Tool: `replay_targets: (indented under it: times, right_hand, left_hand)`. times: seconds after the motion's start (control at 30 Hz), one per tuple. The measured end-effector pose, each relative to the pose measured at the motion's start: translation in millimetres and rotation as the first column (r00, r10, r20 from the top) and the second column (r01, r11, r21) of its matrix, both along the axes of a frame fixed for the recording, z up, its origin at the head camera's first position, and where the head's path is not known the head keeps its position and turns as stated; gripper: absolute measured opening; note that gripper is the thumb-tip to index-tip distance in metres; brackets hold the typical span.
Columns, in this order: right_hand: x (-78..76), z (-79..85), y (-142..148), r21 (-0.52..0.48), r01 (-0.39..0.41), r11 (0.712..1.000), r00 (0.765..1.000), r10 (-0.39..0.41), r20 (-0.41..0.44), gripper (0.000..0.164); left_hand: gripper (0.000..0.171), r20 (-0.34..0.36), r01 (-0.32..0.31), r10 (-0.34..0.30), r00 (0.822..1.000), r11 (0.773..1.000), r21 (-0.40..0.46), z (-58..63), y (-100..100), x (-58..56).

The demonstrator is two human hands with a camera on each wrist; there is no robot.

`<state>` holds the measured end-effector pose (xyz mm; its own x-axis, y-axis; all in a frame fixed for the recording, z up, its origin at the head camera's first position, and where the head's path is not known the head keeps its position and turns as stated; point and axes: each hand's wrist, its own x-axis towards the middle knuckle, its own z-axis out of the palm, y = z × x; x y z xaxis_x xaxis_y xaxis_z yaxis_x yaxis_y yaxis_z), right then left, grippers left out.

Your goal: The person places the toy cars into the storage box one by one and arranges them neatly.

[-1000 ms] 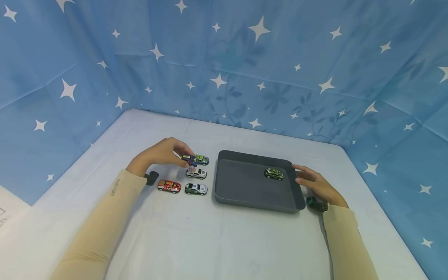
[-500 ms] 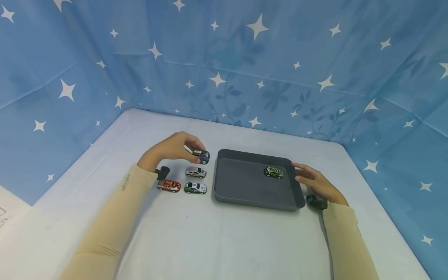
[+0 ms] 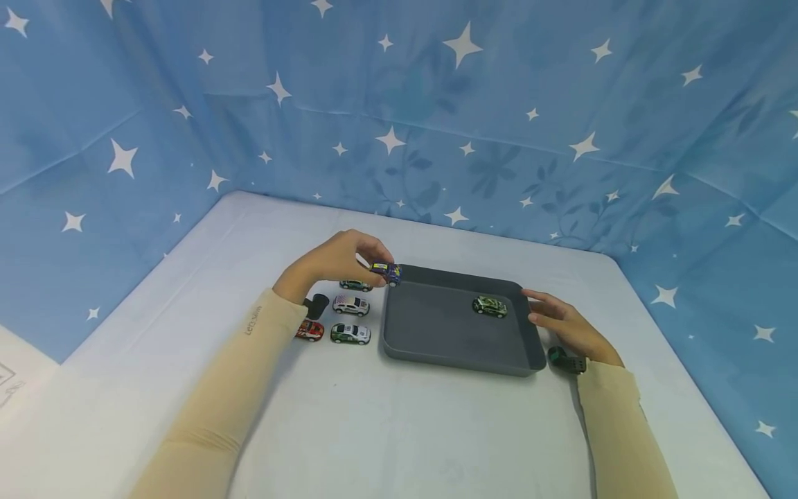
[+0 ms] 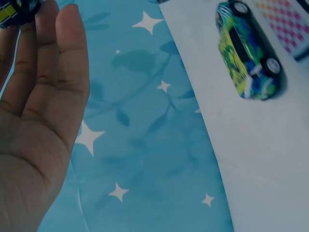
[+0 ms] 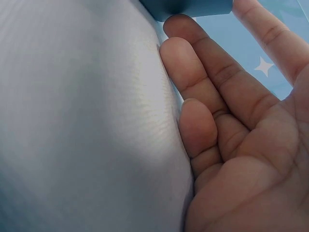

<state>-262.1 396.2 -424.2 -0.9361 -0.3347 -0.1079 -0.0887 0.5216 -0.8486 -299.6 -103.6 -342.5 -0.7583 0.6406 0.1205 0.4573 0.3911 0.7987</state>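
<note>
My left hand (image 3: 339, 260) pinches a dark blue toy car (image 3: 386, 272) with yellow markings, at the tray's back left corner. In the left wrist view, only part of that car (image 4: 14, 13) shows at the fingertips. Inside the grey tray (image 3: 449, 339), a green camouflage toy car (image 3: 489, 306) sits toward the right. My right hand (image 3: 570, 329) rests at the tray's right side, fingertips right at the rim. Close up in the right wrist view, a tray edge (image 5: 198, 7) meets the fingers of the right hand (image 5: 241, 130).
Left of the tray stand a green-yellow toy car (image 4: 248, 53), a white checkered toy car (image 3: 351, 305) and a white-green toy car (image 3: 350, 334). A red toy car (image 3: 310, 330) is partly hidden by the left wrist. A starry blue curtain (image 3: 424, 90) rises behind the white tabletop (image 3: 386, 423).
My left hand has carried the blue car rightward, past the green-yellow car, to the tray's back left corner. My right hand and the tray have stayed in place.
</note>
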Motion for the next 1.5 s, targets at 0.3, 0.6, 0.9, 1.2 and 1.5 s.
replay_targets:
  times: [0.3, 0.6, 0.9, 1.2, 1.5]
  right_hand:
    - [0.6, 0.3, 1, -0.008, -0.003, 1.000, 1.000, 0.003, -0.001, 0.069]
    - [-1.5, 0.3, 1, -0.025, -0.012, 1.000, 1.000, 0.012, -0.001, 0.069]
    - [-1.4, 0.5, 1, -0.029, -0.011, 1.000, 1.000, 0.012, 0.003, 0.069]
    - [-0.8, -1.4, 1, -0.026, -0.010, 1.000, 1.000, 0.010, 0.000, 0.069]
    - [-1.7, -1.6, 3, -0.033, -0.012, 0.999, 1.000, 0.012, -0.004, 0.069]
  left_hand:
    - [0.032, -0.019, -0.004, 0.005, 1.000, 1.000, 0.021, 3.0, 20, -1.5]
    - [0.033, -0.033, 0.012, -0.011, 0.999, 0.999, 0.045, 5.3, 39, -2.7]
    - [0.034, -0.026, 0.033, -0.031, 0.999, 0.997, 0.071, 7.8, 59, -3.1]
    - [0.035, 0.012, 0.047, -0.049, 0.999, 0.995, 0.088, 4.6, 78, -1.4]
    - [0.036, 0.023, 0.062, -0.064, 0.998, 0.993, 0.098, 2.9, 100, 0.3]
